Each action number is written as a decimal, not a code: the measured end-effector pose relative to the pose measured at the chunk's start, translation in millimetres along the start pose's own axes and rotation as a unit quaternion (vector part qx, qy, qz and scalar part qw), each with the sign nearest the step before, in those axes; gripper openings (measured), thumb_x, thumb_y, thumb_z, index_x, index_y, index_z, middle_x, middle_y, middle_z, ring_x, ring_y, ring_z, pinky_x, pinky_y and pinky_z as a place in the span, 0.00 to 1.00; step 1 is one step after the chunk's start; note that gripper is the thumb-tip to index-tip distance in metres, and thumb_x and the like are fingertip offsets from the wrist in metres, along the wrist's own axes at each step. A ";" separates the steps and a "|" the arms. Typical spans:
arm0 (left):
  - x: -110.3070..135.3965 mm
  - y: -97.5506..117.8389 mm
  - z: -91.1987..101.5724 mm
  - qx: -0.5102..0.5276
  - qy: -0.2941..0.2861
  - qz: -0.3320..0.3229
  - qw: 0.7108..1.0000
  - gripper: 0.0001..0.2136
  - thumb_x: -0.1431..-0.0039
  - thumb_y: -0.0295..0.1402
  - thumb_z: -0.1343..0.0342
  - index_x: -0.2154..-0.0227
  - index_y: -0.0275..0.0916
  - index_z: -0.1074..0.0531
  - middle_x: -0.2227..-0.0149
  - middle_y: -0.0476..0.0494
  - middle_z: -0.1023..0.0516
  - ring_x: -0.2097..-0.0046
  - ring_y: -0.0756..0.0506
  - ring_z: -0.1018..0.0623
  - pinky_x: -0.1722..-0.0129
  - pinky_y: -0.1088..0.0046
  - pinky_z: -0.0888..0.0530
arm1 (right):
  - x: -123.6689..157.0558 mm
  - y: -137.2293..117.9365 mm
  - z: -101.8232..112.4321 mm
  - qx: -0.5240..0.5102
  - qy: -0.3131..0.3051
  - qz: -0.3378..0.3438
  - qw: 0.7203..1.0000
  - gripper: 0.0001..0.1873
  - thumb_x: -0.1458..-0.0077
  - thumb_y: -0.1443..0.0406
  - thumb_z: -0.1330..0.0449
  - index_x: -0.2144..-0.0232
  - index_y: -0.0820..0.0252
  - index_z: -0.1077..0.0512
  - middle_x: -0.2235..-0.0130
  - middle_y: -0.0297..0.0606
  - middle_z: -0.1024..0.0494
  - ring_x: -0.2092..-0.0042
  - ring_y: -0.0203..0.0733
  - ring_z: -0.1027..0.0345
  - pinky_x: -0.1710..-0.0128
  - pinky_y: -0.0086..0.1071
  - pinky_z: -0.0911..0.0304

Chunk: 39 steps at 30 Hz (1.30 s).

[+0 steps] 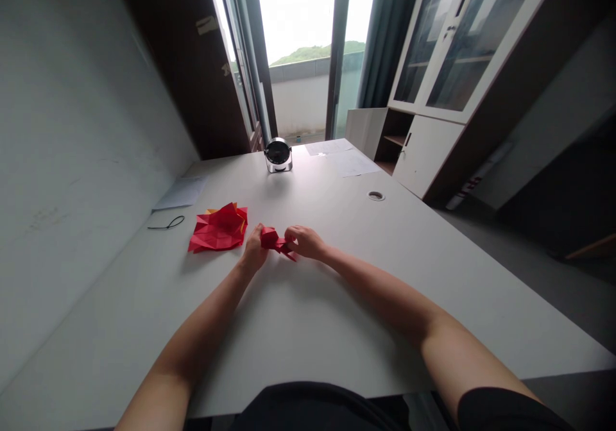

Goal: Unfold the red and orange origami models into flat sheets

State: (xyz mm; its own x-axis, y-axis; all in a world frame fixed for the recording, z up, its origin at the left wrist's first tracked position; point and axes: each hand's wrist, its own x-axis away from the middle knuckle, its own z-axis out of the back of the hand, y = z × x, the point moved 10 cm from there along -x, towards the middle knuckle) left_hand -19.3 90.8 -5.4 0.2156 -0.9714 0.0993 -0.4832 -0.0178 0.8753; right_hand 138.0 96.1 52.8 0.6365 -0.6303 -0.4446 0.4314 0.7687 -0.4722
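A small folded piece of red paper (275, 240) sits between my two hands on the white desk (308, 328). My left hand (254, 249) pinches its left side with curled fingers. My right hand (304, 241) grips its right side, fingers closed over the paper. Both forearms reach out over the desk. To the left lies a pile of creased red paper sheets (219, 228) with a bit of orange showing at its top, a short way from my left hand.
A small round desk fan (278, 154) stands at the far edge. White sheets (342, 156) lie behind it, another sheet (181, 192) at the far left. A black cord loop (166, 224) lies by the wall. A cable hole (376, 195) is at the right. A cabinet (433, 97) stands beyond.
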 end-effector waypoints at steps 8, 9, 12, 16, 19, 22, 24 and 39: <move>23.7 5.9 -44.0 -0.041 -0.144 -0.039 0.988 0.25 0.41 0.51 0.40 0.46 0.43 0.33 0.54 0.42 0.22 0.53 0.43 0.22 0.53 0.63 0.26 | 0.3 47.3 -9.2 -0.177 0.005 -0.177 0.968 0.06 0.45 0.61 0.40 0.69 0.58 0.28 0.73 0.30 0.25 0.71 0.35 0.35 0.70 0.27 0.45; 25.0 4.5 -47.1 -0.059 -0.153 -0.048 0.985 0.25 0.42 0.48 0.37 0.47 0.42 0.32 0.53 0.41 0.22 0.53 0.43 0.22 0.53 0.64 0.26 | -0.2 49.8 -11.7 -0.189 0.003 -0.183 0.965 0.07 0.45 0.61 0.40 0.70 0.58 0.28 0.73 0.30 0.25 0.71 0.35 0.36 0.70 0.28 0.45; 22.2 0.7 -45.4 -0.097 -0.143 -0.070 0.983 0.22 0.46 0.42 0.33 0.52 0.38 0.28 0.56 0.41 0.21 0.56 0.44 0.21 0.55 0.68 0.26 | -2.4 53.0 -17.0 -0.226 0.003 -0.179 0.957 0.10 0.46 0.58 0.40 0.72 0.59 0.28 0.73 0.30 0.26 0.70 0.36 0.36 0.70 0.28 0.45; 12.0 -2.7 -29.6 -0.101 -0.104 -0.067 0.987 0.19 0.44 0.46 0.35 0.57 0.36 0.25 0.58 0.39 0.20 0.60 0.45 0.21 0.60 0.71 0.27 | -3.7 49.3 -22.0 -0.298 -0.005 -0.163 0.940 0.15 0.46 0.54 0.40 0.72 0.59 0.29 0.74 0.30 0.28 0.70 0.36 0.38 0.71 0.28 0.46; 6.3 -4.5 -18.3 -0.082 -0.077 -0.050 0.992 0.22 0.45 0.50 0.36 0.58 0.36 0.25 0.61 0.40 0.19 0.62 0.45 0.21 0.62 0.71 0.27 | -3.9 40.1 -25.5 -0.337 -0.031 -0.144 0.930 0.16 0.46 0.52 0.39 0.73 0.60 0.30 0.75 0.31 0.29 0.71 0.36 0.39 0.70 0.28 0.46; 3.8 -4.6 -11.3 -0.058 -0.052 -0.039 0.996 0.23 0.46 0.52 0.36 0.60 0.36 0.25 0.65 0.41 0.20 0.63 0.45 0.21 0.64 0.70 0.28 | -4.9 31.5 -24.2 -0.384 -0.031 -0.122 0.915 0.17 0.44 0.52 0.41 0.72 0.60 0.29 0.74 0.32 0.29 0.71 0.36 0.39 0.69 0.29 0.44; 3.2 -5.3 -11.9 -0.036 -0.055 -0.030 0.997 0.21 0.44 0.51 0.37 0.60 0.36 0.25 0.65 0.41 0.20 0.63 0.44 0.21 0.65 0.70 0.28 | -5.3 31.0 -21.5 -0.404 -0.016 -0.120 0.907 0.16 0.43 0.53 0.42 0.70 0.61 0.28 0.75 0.32 0.30 0.71 0.36 0.39 0.69 0.29 0.44; -3.3 -9.8 -3.0 0.087 -0.006 0.001 0.996 0.10 0.38 0.38 0.40 0.60 0.36 0.27 0.60 0.41 0.20 0.61 0.46 0.21 0.61 0.69 0.24 | -0.1 53.0 9.0 -0.312 0.140 -0.166 0.925 0.15 0.46 0.53 0.39 0.67 0.57 0.31 0.72 0.31 0.28 0.70 0.37 0.37 0.71 0.29 0.41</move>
State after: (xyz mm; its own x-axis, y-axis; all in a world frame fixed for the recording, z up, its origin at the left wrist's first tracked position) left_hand -12.6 94.9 -12.9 0.2051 -0.9742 0.0940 -0.6240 -0.0561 0.7794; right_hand 166.5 137.9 34.6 0.3066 -0.8910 -0.3348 0.0655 0.3707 -0.9265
